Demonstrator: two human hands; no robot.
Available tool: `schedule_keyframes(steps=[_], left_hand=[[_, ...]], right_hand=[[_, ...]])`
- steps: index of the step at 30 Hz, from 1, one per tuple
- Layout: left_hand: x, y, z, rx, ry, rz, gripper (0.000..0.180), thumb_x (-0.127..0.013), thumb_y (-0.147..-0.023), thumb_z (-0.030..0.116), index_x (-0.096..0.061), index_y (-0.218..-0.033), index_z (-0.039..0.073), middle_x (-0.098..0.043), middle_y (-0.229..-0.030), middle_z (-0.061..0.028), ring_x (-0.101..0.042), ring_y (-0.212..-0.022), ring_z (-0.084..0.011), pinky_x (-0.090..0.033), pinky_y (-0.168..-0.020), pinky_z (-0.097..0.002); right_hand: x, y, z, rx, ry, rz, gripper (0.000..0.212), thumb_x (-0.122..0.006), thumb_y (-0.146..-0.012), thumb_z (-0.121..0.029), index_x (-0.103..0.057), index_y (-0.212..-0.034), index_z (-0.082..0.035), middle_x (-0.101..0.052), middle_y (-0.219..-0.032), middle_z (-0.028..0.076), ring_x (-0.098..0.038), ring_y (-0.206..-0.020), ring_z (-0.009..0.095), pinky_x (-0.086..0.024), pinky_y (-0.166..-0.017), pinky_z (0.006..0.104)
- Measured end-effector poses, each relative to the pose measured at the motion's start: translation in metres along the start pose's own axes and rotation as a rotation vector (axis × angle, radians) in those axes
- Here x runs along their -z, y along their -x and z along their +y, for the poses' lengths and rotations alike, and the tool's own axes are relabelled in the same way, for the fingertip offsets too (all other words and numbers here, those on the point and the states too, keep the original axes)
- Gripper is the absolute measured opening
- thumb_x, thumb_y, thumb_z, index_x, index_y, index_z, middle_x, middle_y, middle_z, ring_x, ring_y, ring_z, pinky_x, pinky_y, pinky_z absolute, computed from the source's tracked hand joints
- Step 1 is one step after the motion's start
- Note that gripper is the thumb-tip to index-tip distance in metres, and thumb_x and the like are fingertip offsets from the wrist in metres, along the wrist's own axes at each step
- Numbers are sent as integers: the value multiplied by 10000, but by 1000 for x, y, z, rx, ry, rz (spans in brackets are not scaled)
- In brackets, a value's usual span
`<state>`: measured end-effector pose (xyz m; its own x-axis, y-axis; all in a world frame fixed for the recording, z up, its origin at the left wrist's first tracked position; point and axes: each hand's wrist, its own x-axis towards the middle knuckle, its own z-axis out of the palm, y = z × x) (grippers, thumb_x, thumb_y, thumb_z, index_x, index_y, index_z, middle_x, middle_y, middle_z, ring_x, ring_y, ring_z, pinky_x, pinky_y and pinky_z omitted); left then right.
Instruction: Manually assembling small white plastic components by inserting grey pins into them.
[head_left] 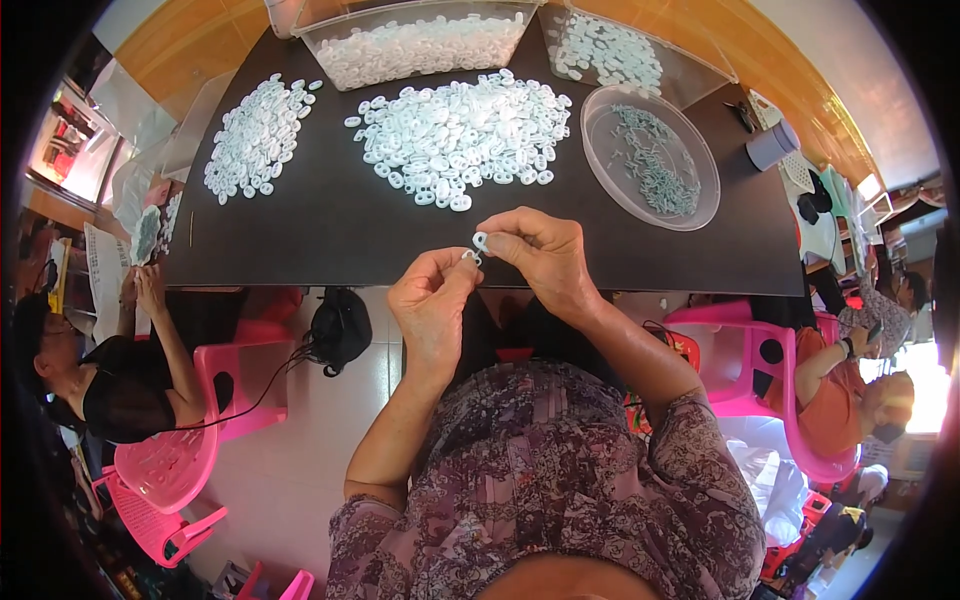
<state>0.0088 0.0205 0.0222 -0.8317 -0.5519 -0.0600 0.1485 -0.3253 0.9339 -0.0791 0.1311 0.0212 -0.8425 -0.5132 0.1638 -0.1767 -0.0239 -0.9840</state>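
Over the table's near edge, my two hands meet with fingertips almost touching. My right hand (548,262) pinches a small white oval plastic piece (481,241) with a hole in it, between thumb and index finger. Just below it, my left hand (432,305) is closed on another small white plastic piece (470,256), mostly covered by the fingertips. Whether the two pieces are joined I cannot tell. A big pile of white oval pieces with holes (460,135) lies on the black table (330,215) beyond my hands.
A second white pile (260,135) lies left. A round clear tray (608,190) holds thin grey-green pins (665,185) at right. Two clear bins (420,75) (690,90) stand behind. A purple-lidded container (772,146) is far right. People sit at both sides; pink chairs (245,375) flank me.
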Motion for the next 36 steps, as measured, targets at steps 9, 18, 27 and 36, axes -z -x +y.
schedule_keyframes(steps=[9,18,27,36], left_hand=[[0,0,-2,-12,-14,1,101,-616,-831,51,-638,-860,-43,-628,-712,-50,-525,-594,-62,-369,-514,-171],[1,-1,-5,-13,-9,-10,100,-612,-834,41,-635,-869,-50,-627,-717,-56,-517,-585,-68,-374,-509,-175],[-2,-1,-5,-1,1,29,91,-615,-833,29,-634,-870,-52,-627,-718,-58,-519,-584,-70,-374,-503,-179],[-3,0,-5,-19,14,21,118,-612,-831,19,-632,-919,-56,-639,-730,-68,-549,-595,-82,-397,-510,-188]], right_hand=[[-2,4,-3,90,143,-25,100,-605,-832,-15,-647,-914,23,-622,-785,22,-560,-751,57,-455,-672,216],[-8,7,-6,16,66,17,101,-590,-841,-8,-638,-926,18,-613,-785,16,-551,-744,54,-448,-660,215],[-6,8,1,139,172,13,91,-607,-830,-8,-643,-910,14,-612,-793,22,-555,-747,63,-447,-658,217],[-6,7,-3,185,259,-13,109,-601,-817,13,-645,-917,8,-579,-774,43,-557,-722,100,-444,-642,236]])
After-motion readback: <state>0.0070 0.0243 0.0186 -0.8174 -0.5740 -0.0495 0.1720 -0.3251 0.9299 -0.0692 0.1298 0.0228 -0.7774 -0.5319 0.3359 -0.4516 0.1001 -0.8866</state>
